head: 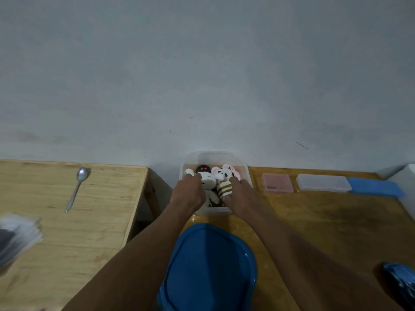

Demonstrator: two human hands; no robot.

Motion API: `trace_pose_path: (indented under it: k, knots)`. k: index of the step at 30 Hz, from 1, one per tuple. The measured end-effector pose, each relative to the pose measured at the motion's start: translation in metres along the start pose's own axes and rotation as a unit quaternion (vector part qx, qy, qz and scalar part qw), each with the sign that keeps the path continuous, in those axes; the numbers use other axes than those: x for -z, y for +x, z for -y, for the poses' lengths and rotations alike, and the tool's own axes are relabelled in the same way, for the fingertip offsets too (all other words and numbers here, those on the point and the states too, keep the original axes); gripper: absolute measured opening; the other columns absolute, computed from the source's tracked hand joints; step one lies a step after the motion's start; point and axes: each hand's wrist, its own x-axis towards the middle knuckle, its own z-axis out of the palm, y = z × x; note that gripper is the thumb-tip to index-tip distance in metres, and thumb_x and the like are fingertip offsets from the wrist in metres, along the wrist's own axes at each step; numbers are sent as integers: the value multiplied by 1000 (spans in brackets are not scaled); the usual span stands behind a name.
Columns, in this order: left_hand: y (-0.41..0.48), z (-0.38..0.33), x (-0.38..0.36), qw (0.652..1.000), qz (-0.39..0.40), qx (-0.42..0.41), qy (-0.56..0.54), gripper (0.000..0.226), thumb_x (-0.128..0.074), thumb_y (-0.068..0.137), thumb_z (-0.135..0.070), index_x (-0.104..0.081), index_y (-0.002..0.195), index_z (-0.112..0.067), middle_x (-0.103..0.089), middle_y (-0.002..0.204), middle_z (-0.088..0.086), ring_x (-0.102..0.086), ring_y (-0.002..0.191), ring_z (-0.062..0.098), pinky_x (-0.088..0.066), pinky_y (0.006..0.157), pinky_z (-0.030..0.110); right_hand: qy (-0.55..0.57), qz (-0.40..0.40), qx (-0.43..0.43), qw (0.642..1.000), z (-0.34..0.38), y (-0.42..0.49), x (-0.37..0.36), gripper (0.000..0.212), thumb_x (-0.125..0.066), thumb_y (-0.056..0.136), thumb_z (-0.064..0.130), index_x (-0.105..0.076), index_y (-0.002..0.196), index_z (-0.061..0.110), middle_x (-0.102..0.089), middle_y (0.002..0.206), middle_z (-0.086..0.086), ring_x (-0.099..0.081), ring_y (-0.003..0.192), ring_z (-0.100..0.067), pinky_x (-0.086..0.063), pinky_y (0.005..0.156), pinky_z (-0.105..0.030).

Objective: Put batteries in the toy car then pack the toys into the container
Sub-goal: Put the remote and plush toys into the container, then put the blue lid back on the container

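- Packing judged under way: found both hands down inside the clear container (215,154), which sat on the darker table (336,221) close to the wall.
- Left hand (188,194): fingers curled over the white plush (210,180), tips hidden. Read as a grip.
- Right hand (241,198): pinched the striped plush (224,190) between thumb and fingers, one side each.
- Also logged in the container: black plush (203,169) with red eyes and pink-and-white plush (224,172), both behind the held pair, toward the wall.
- Handling, as a judgement: plush toys light, soft and squashable, not fragile and not slippery. Best taken round the body and pressed down to sit below the rim so the lid can close.
- Container judged stiff and light, likely to slide if pushed sideways.
- Blue lid (208,265) lay off the container, just in front of it.
- Toy car not identified. Blurred blue object (402,281) at lower right edge; could not tell what it was.
- Checked for brands, labels, writing: none legible anywhere.
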Motion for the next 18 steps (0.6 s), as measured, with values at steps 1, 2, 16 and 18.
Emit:
trace_pose_path:
  k: [1,2,16,18]
  knots:
    - [-7,1,1,1000,-11,-5,-4,36,-55,90,-21,-55,125,-10,-61,114,15,-63,98,33,-54,80,42,2,-8,2,1000,0,-8,-1,53,-64,89,23,-37,135,17,-49,124,-12,-53,105,-27,-47,79,-34]
    - [-14,1,1,1000,-21,-9,-10,35,-54,91,-20,-56,124,-10,-61,115,15,-62,98,33,-54,80,42,5,-15,4,1000,-1,-15,-2,52,-63,89,24,-38,134,16,-50,123,-11,-53,105,-26,-48,81,-35]
    - [-118,6,6,998,-47,36,-2,34,-51,93,-22,-55,125,-13,-58,117,10,-61,100,32,-49,79,41,-13,5,45,999,-5,-105,-8,47,-58,93,31,-37,133,17,-43,132,-12,-47,116,-29,-42,82,-36]
    - [-136,7,3,997,-49,57,0,32,-51,93,-21,-55,123,-13,-58,116,10,-60,99,33,-48,77,40,-20,14,47,999,-11,-119,-9,48,-57,93,33,-36,133,17,-42,135,-11,-46,118,-29,-42,82,-36]
